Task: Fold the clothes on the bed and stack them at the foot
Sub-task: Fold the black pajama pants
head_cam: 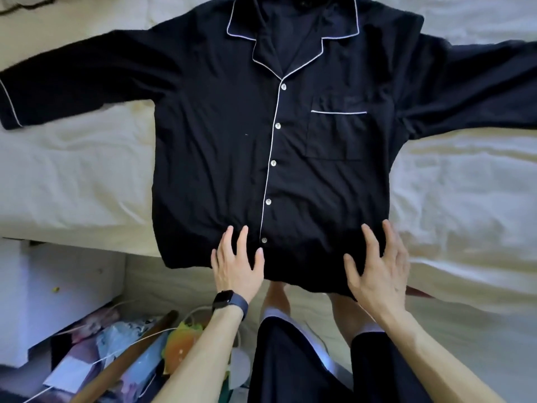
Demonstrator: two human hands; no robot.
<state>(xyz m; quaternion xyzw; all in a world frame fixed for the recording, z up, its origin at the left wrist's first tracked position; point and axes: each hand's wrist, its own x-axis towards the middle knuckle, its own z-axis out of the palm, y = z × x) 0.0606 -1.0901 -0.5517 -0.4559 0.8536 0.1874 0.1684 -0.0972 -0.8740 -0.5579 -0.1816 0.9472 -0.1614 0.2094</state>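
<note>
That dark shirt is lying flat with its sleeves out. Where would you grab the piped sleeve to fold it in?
Probably the cuff of the sleeve, coming from its outer end with the left hand. The sleeve lies flat and straight out from the shirt, so the white-piped cuff is a free edge to pinch and carry across the chest.

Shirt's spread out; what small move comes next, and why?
Likely move the left hand to the sleeve on its side and fold it across the pajama shirt: the shirt lies buttoned and flat, sleeves outstretched, while this hand and the right hand only press the hem.
</note>
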